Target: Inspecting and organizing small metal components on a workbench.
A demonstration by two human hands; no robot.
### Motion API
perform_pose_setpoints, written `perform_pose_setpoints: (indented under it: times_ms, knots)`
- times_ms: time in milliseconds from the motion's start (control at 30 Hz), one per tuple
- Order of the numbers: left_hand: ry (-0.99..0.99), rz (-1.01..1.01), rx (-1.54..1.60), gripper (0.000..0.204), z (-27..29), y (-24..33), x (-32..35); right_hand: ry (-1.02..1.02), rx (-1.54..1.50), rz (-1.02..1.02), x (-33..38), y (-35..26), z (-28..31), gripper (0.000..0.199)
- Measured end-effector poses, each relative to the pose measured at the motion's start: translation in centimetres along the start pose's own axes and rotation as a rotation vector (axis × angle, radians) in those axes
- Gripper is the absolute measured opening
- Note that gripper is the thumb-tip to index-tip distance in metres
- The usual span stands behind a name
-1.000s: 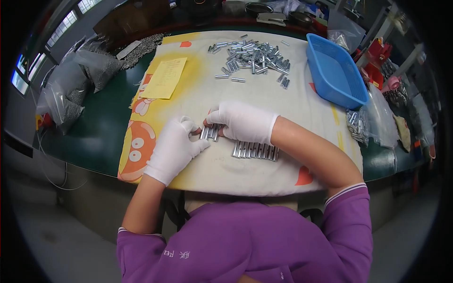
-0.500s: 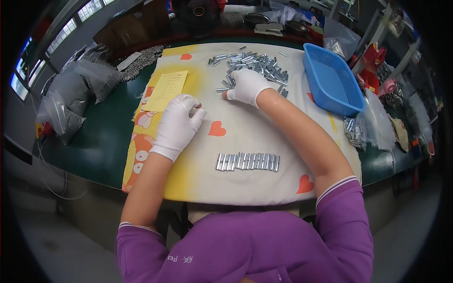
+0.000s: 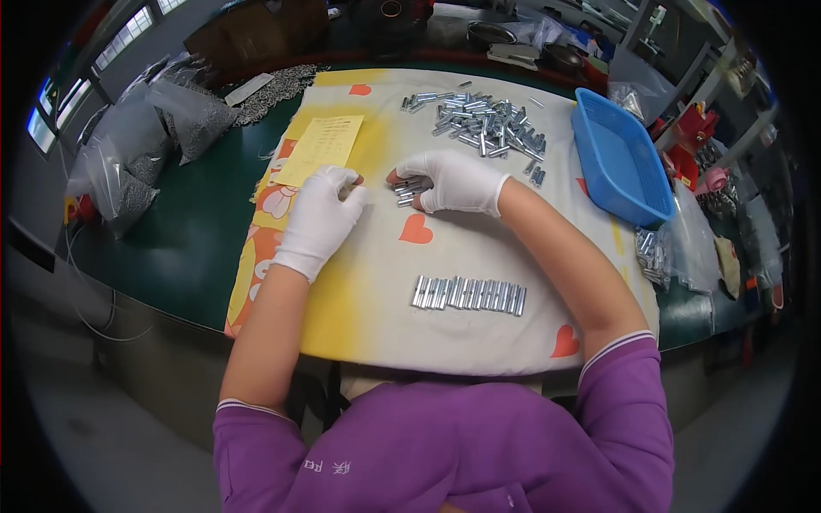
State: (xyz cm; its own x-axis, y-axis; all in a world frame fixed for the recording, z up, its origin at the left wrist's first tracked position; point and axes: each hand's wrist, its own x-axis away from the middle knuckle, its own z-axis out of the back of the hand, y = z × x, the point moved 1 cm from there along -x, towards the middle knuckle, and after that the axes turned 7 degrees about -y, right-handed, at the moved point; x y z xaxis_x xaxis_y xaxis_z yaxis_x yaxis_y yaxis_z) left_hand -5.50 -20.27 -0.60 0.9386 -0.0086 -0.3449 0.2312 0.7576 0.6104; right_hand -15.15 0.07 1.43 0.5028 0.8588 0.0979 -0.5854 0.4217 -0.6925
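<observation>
My right hand, in a white glove with bare fingertips, curls around several short silver metal pins on the cloth, thumb and fingers on either side of them. Behind it lies a loose pile of similar pins. My left hand, gloved alike, rests to the left of those held pins. Its fingers are half curled, with the thumb apart from them and nothing visible between. Nearer to me, a neat side-by-side row of pins lies on the white cloth.
A blue plastic basket stands at the right. Yellow handwritten paper lies beyond my left hand. Clear bags of small metal parts sit on the green table at left; another bag of pins is at right.
My right hand has drawn several pins out of the pile, toward me and my left hand. The left hand has barely moved. The whole view has shifted slightly.
</observation>
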Motion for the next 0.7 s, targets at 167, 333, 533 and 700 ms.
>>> perform_pose_setpoints:
  times_ms: [167, 333, 533, 700]
  knots:
    - [-0.098, 0.214, 0.013, 0.026, 1.9, 1.3, 0.6, -0.24, -0.031, 0.184, 0.2, -4.4, -2.3, 0.05]
    - [-0.322, 0.126, 0.091, 0.027, 2.1, 2.5, 4.4, -0.465, -0.127, 0.197, 2.0, -5.5, -3.5, 0.052]
    - [-0.371, 0.2, 0.091, 0.041, 2.6, 5.7, 8.9, -0.193, -0.571, 0.023, 4.7, -4.1, -3.6, 0.039]
    - [-0.309, 0.075, -0.105, 0.046, 1.9, 6.4, 9.1, -0.13, -0.995, 0.219, 4.7, -3.7, -6.7, 0.075]
